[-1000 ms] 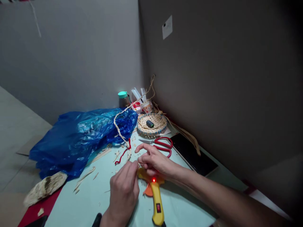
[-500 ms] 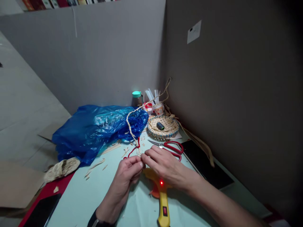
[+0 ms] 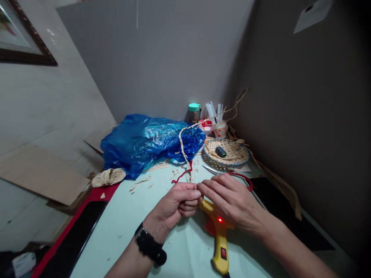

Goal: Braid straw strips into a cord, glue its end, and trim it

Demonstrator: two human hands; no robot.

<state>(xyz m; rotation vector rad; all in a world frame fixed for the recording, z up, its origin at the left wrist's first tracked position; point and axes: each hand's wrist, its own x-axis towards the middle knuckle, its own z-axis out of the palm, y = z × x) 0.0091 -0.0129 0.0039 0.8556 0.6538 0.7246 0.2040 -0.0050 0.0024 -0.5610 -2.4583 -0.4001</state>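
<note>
A braided straw cord [image 3: 183, 148] arcs up from between my hands toward the back corner, with a red string [image 3: 182, 175] tied near its lower end. My left hand [image 3: 175, 204], a black watch on its wrist, is closed and pinches the cord's lower end. My right hand [image 3: 230, 200] meets it fingertip to fingertip, its fingers pressed on the same end. Under both hands lies a yellow glue gun [image 3: 219, 238] with a red light lit.
A blue plastic bag [image 3: 145, 141] lies behind the hands. A woven basket [image 3: 226, 154] with a dark spool, red-handled scissors [image 3: 242, 178], a green-lidded jar [image 3: 193, 112] and a cup of sticks [image 3: 218, 124] fill the corner. Straw scraps litter the pale table [image 3: 127, 227]. Walls close the right.
The view has swung left and nearer. My hands have come together and both now pinch the cord's end above the glue gun; the cord stays arched.
</note>
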